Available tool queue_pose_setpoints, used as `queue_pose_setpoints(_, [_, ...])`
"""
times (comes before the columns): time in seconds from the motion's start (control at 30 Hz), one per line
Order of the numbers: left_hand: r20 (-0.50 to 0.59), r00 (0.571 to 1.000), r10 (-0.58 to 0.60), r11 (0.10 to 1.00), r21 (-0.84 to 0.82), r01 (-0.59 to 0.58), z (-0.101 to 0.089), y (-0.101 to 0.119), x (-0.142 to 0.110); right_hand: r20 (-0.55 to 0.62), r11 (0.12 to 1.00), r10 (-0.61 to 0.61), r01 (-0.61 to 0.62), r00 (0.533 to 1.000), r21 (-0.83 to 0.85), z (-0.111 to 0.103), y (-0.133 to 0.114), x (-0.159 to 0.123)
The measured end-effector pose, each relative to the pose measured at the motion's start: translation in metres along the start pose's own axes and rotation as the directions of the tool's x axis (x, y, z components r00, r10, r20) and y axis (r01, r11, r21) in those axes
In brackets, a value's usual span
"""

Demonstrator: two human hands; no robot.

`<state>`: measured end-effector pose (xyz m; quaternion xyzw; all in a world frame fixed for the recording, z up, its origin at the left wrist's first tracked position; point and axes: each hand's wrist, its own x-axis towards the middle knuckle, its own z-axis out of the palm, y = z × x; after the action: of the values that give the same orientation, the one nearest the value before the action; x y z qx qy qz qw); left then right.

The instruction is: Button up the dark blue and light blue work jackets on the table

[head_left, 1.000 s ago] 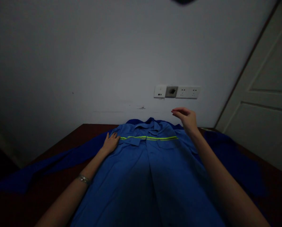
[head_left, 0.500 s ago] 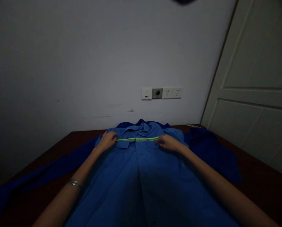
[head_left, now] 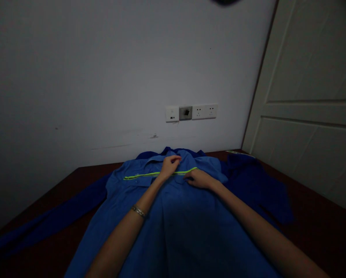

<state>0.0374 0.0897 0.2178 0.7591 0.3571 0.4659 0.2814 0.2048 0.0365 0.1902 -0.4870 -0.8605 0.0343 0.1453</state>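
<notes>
A blue work jacket lies front side up before me, its collar toward the wall. A yellow-green reflective stripe crosses its chest above the pocket flaps. My left hand, a bracelet on its wrist, is at the front opening below the collar. Its fingers are pinched together, apparently on the fabric. My right hand rests on the chest at the right end of the stripe, with curled fingers against the cloth by the pocket flap. What lies under those fingertips is partly hidden.
A dark blue sleeve stretches left across the dark red-brown tabletop; the other dark blue sleeve lies bunched at right. Behind stands a white wall with sockets. A pale panelled door borders the right side.
My left hand has moved right, from the left end of the stripe to the front opening. My right hand stays by the right pocket flap. The left chest fabric is now uncovered and slightly creased.
</notes>
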Motion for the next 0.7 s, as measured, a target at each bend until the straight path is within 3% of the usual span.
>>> queue_pose_setpoints(0.13, [-0.08,0.995,-0.064,0.985,-0.163,0.05,0.019,-0.004,-0.002,-0.091,0.939,0.052,-0.017,0.995,0.344,0.005,0.014,0.002])
queue_pose_setpoints(0.3, [-0.066,0.997,0.051,0.996,-0.071,-0.055,0.022,0.006,-0.009,-0.149,0.805,0.273,-0.141,0.95,0.577,0.015,0.028,0.006])
queue_pose_setpoints(0.37, [0.014,0.988,0.157,0.987,0.036,-0.157,0.021,0.01,-0.015,-0.124,0.749,0.331,-0.181,0.935,0.637,0.017,0.03,0.007])
queue_pose_setpoints(0.47, [0.208,0.941,0.266,0.924,0.225,-0.31,0.021,0.008,-0.027,-0.103,0.683,0.387,-0.21,0.916,0.7,0.018,0.033,0.008])
queue_pose_setpoints(0.6, [0.464,0.867,0.181,0.838,0.389,-0.383,0.019,-0.009,-0.038,-0.098,0.632,0.459,-0.247,0.883,0.734,0.018,0.037,0.009])
queue_pose_setpoints(0.7, [0.51,0.852,0.117,0.836,0.412,-0.362,0.015,-0.021,-0.036,-0.105,0.623,0.467,-0.242,0.878,0.743,0.017,0.037,0.009])
